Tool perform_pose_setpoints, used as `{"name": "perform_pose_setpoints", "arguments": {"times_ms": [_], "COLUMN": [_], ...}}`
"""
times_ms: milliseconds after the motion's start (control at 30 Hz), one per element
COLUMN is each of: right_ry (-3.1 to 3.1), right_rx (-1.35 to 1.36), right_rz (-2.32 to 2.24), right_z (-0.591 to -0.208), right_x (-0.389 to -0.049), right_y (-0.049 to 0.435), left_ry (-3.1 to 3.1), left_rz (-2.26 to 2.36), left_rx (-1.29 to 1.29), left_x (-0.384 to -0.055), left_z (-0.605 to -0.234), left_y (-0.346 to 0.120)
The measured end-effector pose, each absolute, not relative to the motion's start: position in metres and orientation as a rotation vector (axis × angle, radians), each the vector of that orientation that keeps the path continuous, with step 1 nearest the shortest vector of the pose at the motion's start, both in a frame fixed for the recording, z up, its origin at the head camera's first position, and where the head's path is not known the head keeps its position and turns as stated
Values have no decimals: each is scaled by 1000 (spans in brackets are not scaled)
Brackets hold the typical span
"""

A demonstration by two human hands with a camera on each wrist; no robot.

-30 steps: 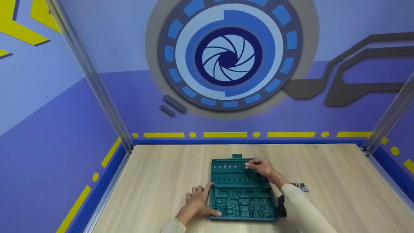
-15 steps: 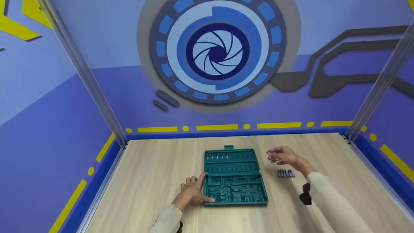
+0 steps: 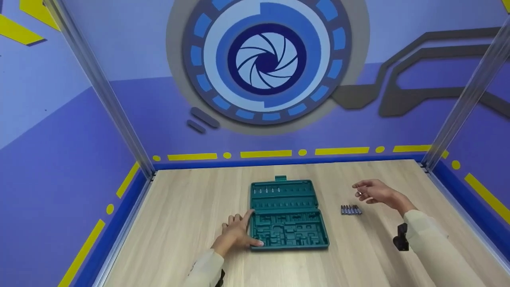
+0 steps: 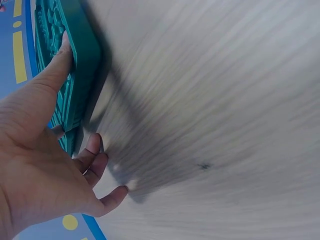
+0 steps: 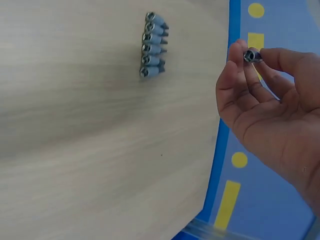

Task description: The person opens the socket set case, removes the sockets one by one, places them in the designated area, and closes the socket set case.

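An open green tool case (image 3: 287, 248) lies on the table, its lid towards the back wall. Several small silver bits (image 3: 266, 190) stand in the left part of the lid's top row. My left hand (image 3: 236, 234) rests at the case's left edge, thumb on the front corner rim and index finger along the side. The other fingers spread over the table. To the right of the case, my right hand (image 3: 376, 192) pinches a short silver bit socket (image 5: 252, 55) between thumb and fingertips, raised above the table. Below that hand lies a row of several similar bit sockets (image 3: 350, 210).
The pale wooden table (image 3: 191, 207) ends at a blue and purple printed back wall (image 3: 151, 119). Metal corner posts (image 3: 99, 87) stand at left and right. A dark device (image 3: 401, 237) is strapped at the right wrist.
My right hand has moved right, from over the lid to beyond the row of bit sockets, still pinching one. The left hand stays at the case edge. The head view has shifted slightly.
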State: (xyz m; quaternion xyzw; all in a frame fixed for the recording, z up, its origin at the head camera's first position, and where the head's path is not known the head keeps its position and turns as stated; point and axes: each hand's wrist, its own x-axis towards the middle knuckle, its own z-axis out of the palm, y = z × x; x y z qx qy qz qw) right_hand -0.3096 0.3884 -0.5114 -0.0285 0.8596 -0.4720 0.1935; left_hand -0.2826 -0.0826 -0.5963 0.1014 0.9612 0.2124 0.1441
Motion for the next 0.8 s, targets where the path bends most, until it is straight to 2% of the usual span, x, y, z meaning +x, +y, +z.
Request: {"name": "perform_pose_setpoints", "arguments": {"times_ms": [400,600,800], "right_ry": [2380,2373,2496], "right_rx": [105,262,270], "right_rz": [-1186,-1216,-1186], "right_z": [-531,-543,-553], "right_x": [-299,-291,-294], "right_y": [417,411,398], "left_ry": [2725,2723,2722], "left_rz": [636,609,596], "left_rx": [288,267,271], "left_x": [-275,-278,-280], "left_z": [-583,-578,-580], "left_y": [-91,-87,-81]}}
